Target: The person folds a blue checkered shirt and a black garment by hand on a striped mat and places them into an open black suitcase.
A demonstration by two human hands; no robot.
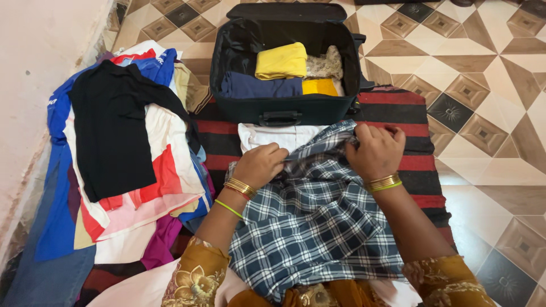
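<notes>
Hands: left hand (260,165) and right hand (375,150), grip closed on crumpled soft checked shirt (313,227).

Suitcase (284,62) at twelve o'clock on floor (489,74), folded clothes (280,61) inside; rug (418,142) before it; shirt (313,222) on rug; clothes pile (114,159) at nine o'clock.

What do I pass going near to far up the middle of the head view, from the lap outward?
Blue-and-white checked cloth gripped by left hand and right hand → folded white garment → black soft-sided suitcase, open → navy folded cloth → yellow folded cloth → suitcase lid.
</notes>
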